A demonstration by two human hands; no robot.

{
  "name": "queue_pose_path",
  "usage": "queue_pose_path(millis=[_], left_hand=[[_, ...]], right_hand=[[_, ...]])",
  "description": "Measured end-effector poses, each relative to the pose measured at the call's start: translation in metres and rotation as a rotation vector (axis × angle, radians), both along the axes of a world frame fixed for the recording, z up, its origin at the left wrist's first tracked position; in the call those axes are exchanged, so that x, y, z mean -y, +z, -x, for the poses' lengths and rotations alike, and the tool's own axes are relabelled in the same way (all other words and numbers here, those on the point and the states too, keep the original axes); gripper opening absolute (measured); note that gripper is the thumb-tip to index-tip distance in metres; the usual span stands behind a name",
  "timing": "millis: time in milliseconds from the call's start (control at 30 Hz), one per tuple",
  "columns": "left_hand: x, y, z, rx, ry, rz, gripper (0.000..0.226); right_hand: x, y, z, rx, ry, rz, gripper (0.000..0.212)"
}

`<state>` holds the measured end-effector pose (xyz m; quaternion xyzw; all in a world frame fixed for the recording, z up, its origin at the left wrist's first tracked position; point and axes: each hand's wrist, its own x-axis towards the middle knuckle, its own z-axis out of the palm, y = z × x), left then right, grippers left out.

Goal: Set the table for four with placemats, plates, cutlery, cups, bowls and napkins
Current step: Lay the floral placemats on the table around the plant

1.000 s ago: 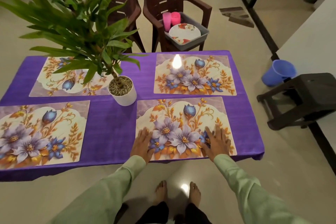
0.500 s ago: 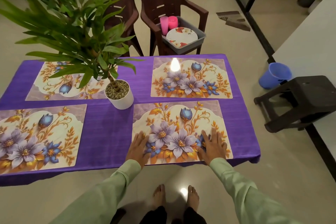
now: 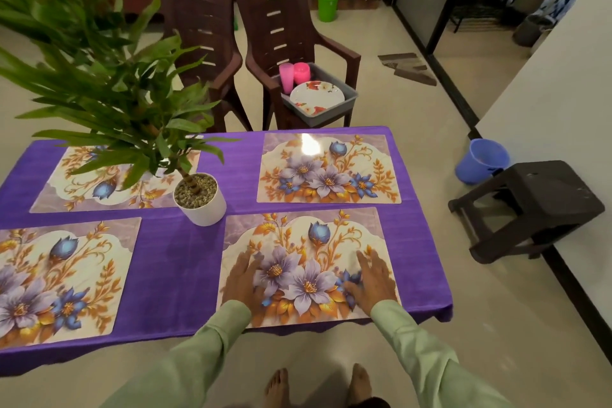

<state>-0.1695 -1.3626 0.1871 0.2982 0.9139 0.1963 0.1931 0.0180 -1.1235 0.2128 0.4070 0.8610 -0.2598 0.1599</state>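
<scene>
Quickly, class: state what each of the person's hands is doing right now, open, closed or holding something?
Left hand: open, flat on the near right placemat, holding nothing.
Right hand: open, flat on the same placemat, holding nothing.

surface: table (image 3: 427, 278) under purple cloth (image 3: 178, 268) | on it: four floral placemats (image 3: 328, 169), two rows | centre: white potted plant (image 3: 202, 205)

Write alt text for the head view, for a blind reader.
The left hand and right hand rest flat on the near-right placemat, one of four on a purple table with a plant. A chair holds a tub with a plate and pink cups.
</scene>
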Motion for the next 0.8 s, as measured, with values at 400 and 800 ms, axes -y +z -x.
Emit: queue_pose_path(millis=[400, 800], left_hand=[[-0.241, 0.058, -0.063, 0.011, 0.091, -0.249, 0.047], [-0.384, 0.066, -0.09, 0.085, 0.275, -0.325, 0.045]], right_hand=[[-0.21, 0.05, -0.041, -0.383, 0.131, 0.05, 0.062], [-0.359, 0.089, -0.027, -0.449, 0.319, 0.047, 0.058]])
